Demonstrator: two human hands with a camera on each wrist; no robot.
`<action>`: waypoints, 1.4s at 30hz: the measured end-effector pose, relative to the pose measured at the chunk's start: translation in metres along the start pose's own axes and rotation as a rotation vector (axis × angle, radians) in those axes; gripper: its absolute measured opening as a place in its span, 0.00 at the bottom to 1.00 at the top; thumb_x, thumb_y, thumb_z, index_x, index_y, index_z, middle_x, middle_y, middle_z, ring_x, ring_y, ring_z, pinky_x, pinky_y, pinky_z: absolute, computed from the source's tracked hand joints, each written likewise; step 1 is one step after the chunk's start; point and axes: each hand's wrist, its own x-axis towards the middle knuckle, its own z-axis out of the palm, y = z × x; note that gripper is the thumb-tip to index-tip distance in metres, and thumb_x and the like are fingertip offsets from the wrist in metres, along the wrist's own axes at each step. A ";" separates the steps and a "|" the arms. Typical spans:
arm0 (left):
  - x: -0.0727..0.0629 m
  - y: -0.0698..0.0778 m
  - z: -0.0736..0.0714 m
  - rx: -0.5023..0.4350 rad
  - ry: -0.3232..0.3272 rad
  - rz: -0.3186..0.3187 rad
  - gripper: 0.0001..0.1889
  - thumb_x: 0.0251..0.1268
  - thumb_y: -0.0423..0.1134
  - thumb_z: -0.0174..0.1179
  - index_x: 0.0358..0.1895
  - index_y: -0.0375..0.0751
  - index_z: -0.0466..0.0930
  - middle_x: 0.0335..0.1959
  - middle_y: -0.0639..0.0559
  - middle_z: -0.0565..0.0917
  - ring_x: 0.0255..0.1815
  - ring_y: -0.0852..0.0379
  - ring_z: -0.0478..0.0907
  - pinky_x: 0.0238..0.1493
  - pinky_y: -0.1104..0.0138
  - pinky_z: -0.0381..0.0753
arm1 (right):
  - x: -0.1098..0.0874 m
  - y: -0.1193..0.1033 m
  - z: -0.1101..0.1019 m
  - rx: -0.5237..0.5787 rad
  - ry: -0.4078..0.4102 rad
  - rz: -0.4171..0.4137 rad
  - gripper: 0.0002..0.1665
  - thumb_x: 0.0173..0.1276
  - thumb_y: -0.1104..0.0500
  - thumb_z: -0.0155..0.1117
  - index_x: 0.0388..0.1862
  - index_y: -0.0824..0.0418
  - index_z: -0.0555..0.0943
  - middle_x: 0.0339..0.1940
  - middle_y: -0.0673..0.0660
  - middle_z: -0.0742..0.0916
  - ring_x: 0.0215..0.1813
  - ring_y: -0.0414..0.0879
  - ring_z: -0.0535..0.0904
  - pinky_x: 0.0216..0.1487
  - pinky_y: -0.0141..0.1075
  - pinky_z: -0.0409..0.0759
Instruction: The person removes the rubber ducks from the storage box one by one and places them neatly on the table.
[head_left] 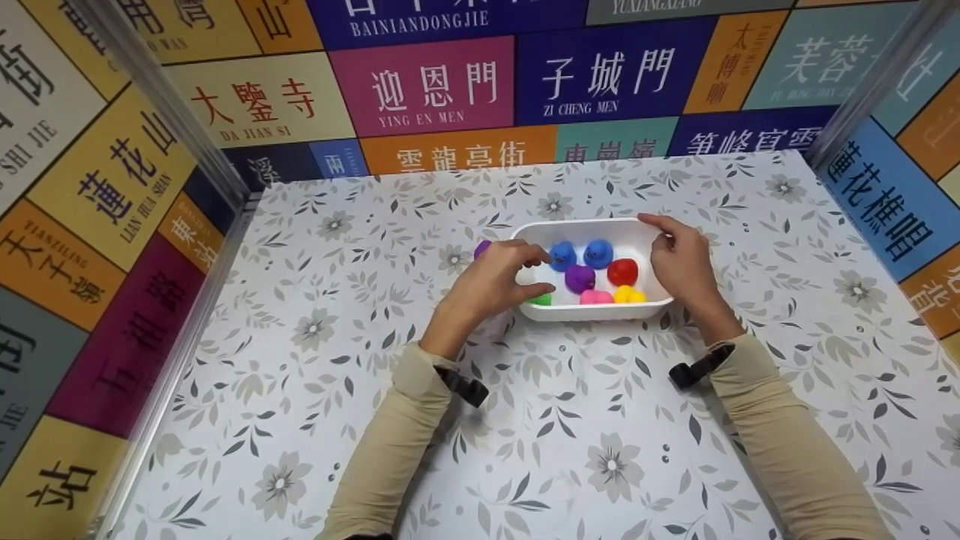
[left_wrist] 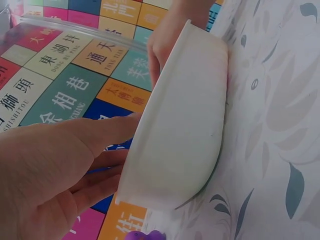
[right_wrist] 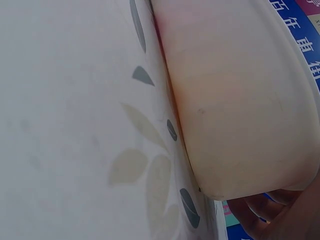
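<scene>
White tub [head_left: 592, 312] is needing steady support: right grip [head_left: 681, 262] is holding its end; left grip [head_left: 489, 282] is standing parted, apparently empty.

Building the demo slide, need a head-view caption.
Left hand over a white tub of small colorful toys; right hand holds the tub's right end.

The tray [left_wrist: 175, 120] looks smooth plastic; the sleeves [head_left: 787, 427], matt cloth.

Floral table covering [head_left: 570, 420] under both hands [head_left: 487, 281] [head_left: 684, 262]; beyond them I see a place-name wall [head_left: 427, 82] between silvery corner strips [head_left: 156, 94].
</scene>
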 end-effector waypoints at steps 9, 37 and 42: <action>0.001 0.001 0.002 0.017 -0.037 -0.021 0.19 0.66 0.43 0.78 0.55 0.37 0.90 0.50 0.41 0.91 0.52 0.47 0.87 0.57 0.59 0.87 | 0.000 0.002 0.000 -0.004 0.011 -0.005 0.31 0.80 0.67 0.44 0.73 0.53 0.83 0.73 0.60 0.85 0.49 0.52 0.80 0.37 0.25 0.71; 0.013 0.029 0.000 0.223 -0.152 -0.299 0.08 0.60 0.38 0.79 0.42 0.43 0.95 0.41 0.48 0.94 0.47 0.47 0.89 0.54 0.57 0.88 | -0.001 0.002 -0.001 -0.015 -0.036 0.043 0.31 0.82 0.64 0.43 0.77 0.50 0.80 0.77 0.57 0.82 0.55 0.53 0.80 0.47 0.26 0.74; 0.013 0.030 0.001 0.237 -0.172 -0.312 0.11 0.63 0.41 0.79 0.46 0.45 0.95 0.44 0.50 0.94 0.49 0.50 0.89 0.56 0.58 0.88 | 0.000 0.003 0.000 -0.016 0.007 -0.007 0.31 0.80 0.65 0.43 0.74 0.53 0.83 0.71 0.60 0.86 0.48 0.53 0.79 0.39 0.26 0.70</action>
